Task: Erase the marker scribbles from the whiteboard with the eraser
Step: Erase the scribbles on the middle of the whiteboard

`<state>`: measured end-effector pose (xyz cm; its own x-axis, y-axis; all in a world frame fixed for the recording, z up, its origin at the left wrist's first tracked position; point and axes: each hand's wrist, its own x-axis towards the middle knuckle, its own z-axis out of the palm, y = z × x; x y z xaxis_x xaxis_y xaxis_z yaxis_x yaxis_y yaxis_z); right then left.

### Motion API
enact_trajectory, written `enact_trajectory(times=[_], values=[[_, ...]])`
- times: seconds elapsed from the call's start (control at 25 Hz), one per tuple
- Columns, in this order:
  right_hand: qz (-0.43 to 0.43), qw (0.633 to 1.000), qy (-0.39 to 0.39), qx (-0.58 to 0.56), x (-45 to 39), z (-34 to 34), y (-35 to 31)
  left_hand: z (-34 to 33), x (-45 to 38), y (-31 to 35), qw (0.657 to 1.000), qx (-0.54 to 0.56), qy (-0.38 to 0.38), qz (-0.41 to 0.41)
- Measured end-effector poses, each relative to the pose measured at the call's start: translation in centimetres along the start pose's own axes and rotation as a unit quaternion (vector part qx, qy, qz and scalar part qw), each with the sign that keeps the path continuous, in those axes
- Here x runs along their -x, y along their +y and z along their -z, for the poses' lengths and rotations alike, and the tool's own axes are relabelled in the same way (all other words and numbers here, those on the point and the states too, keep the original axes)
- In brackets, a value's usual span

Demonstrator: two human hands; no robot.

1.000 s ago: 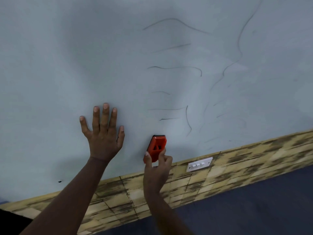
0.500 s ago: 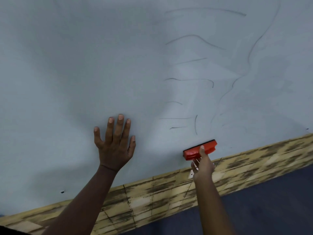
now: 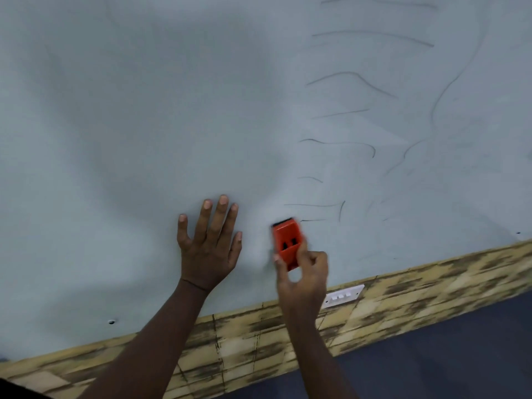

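Two hands are showing against the whiteboard (image 3: 144, 125), low on its surface. The left hand (image 3: 208, 249) is lying flat on the board with fingers straight and spread, holding nothing. The right hand (image 3: 302, 279) is gripping the orange eraser (image 3: 288, 240) by its lower end, thumb on the left side and curled fingers wrapping the right; the hand is appearing slightly blurred. The eraser is standing roughly upright against the board, its dark felt edge at the top, just right of the left hand and apart from it.

Marker scribbles (image 3: 354, 82) are remaining on the board's right half: several thin, roughly horizontal strokes stacked one above another, with long curving lines further right. The lowest short stroke is lying just beside the eraser's upper right corner; whether the felt is touching it cannot be told.

Below the board, a wood-patterned panel (image 3: 431, 286) is running along its lower edge, carrying a white switch plate (image 3: 342, 296) just right of the right wrist. A dark floor (image 3: 446, 355) is lying beneath.
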<state>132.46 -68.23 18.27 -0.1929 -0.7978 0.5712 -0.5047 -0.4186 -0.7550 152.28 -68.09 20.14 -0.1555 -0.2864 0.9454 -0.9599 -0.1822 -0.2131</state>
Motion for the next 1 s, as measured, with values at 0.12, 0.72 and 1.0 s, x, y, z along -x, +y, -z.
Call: enact_trajectory(times=[0.12, 0.72, 1.0], values=[[-0.225, 0.961, 0.064, -0.149, -6.0, 3.3, 2.0, 0.7, -0.3, 0.2, 1.000, 0.003, -0.015, 0.008], [0.228, 0.959, -0.110, 0.131, -2.6, 1.6, 2.3, 3.3, -11.6, -2.4, 0.995, -0.031, 0.037, 0.087], [0.150, 0.985, 0.036, 0.079, -12.4, 6.8, -1.4, 2.7, -11.1, -2.5, 0.995, -0.054, 0.042, 0.073]])
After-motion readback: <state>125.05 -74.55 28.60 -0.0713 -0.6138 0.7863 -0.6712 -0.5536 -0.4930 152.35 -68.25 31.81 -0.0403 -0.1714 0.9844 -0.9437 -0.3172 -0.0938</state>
